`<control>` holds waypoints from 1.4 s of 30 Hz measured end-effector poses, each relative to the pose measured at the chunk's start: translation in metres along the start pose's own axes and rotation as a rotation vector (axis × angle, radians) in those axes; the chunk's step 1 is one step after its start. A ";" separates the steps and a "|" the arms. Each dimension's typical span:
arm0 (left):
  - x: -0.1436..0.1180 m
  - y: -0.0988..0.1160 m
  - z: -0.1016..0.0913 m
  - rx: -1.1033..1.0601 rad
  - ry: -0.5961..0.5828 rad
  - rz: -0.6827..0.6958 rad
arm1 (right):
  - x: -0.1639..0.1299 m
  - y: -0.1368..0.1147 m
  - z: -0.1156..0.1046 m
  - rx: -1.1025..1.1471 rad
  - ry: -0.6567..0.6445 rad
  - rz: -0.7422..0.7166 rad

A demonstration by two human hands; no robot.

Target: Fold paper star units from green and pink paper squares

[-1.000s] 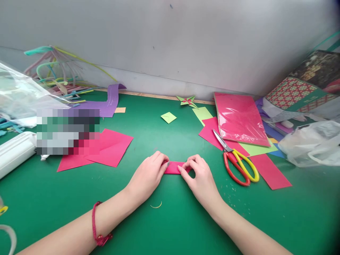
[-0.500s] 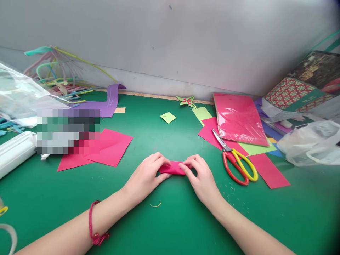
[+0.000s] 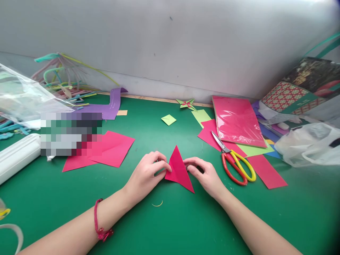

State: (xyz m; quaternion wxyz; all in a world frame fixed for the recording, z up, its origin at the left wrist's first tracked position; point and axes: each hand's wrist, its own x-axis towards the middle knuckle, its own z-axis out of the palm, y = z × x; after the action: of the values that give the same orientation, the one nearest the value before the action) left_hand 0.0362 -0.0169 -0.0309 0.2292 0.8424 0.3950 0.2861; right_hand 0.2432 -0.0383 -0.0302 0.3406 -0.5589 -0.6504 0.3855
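A pink-red piece of paper (image 3: 178, 170), folded to a pointed, roughly triangular shape, is at the middle of the table between my hands. My left hand (image 3: 148, 170) pinches it at the left edge, thumb below and index finger on top. On the other side my right hand (image 3: 204, 173) has curled fingers, thumb and index a little apart, with the tips right at the paper's right edge. Whether those tips touch the paper is hard to tell. Beyond the hands lies a small folded light-green paper square (image 3: 169, 120). A green and red folded paper star (image 3: 186, 103) lies behind it.
Scissors (image 3: 233, 159) with red and yellow handles lie right of my right hand, by a wrapped red paper pack (image 3: 239, 120) and a red strip (image 3: 267, 171). Red sheets (image 3: 114, 148) lie to the left, near purple paper (image 3: 108, 109). A plastic bag (image 3: 310, 145) sits far right.
The red paper was a narrow flat strip held by both hands; now it shows as a larger pointed shape. My right hand has shifted slightly right and loosened its fingers.
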 end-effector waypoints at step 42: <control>0.004 0.002 -0.004 -0.218 0.176 -0.235 | 0.004 0.007 -0.008 -0.135 0.092 -0.284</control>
State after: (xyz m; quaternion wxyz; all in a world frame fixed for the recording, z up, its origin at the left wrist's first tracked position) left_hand 0.0370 -0.0142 -0.0255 0.3153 0.7324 0.4759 0.3711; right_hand 0.2531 -0.0331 -0.0329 0.3828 -0.4998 -0.7311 0.2630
